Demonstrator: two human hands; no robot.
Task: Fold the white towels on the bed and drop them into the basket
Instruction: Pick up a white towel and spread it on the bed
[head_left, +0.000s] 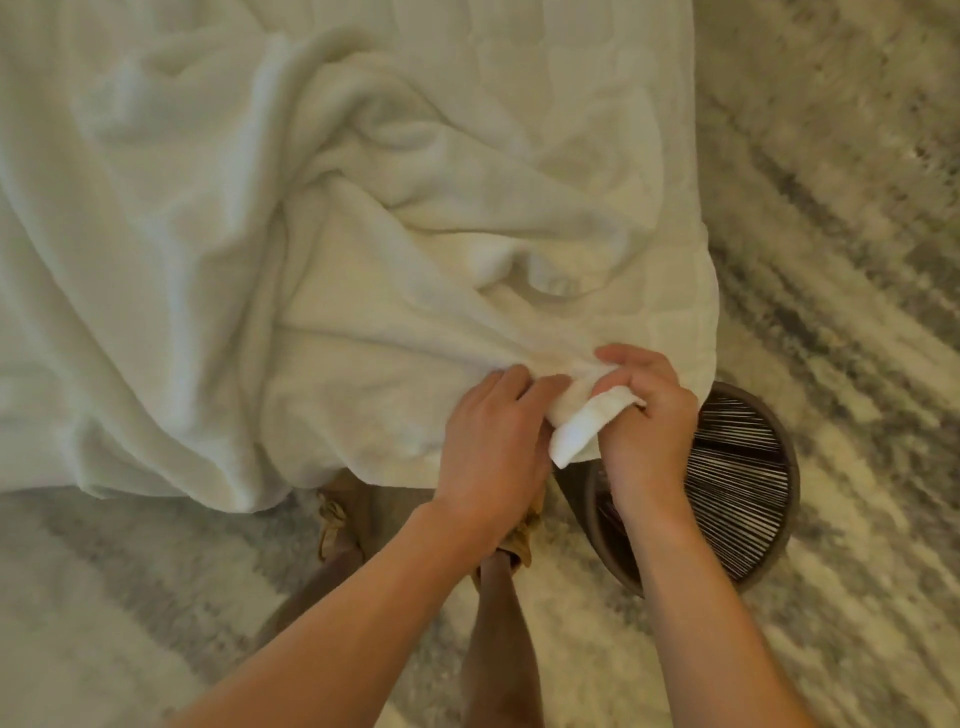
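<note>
A person's left hand (493, 441) and right hand (644, 415) both grip one corner of a white towel (415, 234) at the edge of a bed (104, 208), just left of and above a round basket (740, 499). The right hand's fingers are curled round the bunched corner (576, 431), which pokes out white between the two hands. The left hand's fingers dig into the cloth beside it, and the hands nearly touch. The right wrist crosses the basket's left rim. The rest of the towel lies rumpled in deep folds across the bed, stretching up and away from the basket. The basket, dark-rimmed with a striped inner wall, stands on a grey-and-cream patterned rug (857, 260) at the bed's corner. No towel shows in the part of the basket that is visible. The person's legs (498, 623) stand just left of the basket.
</note>
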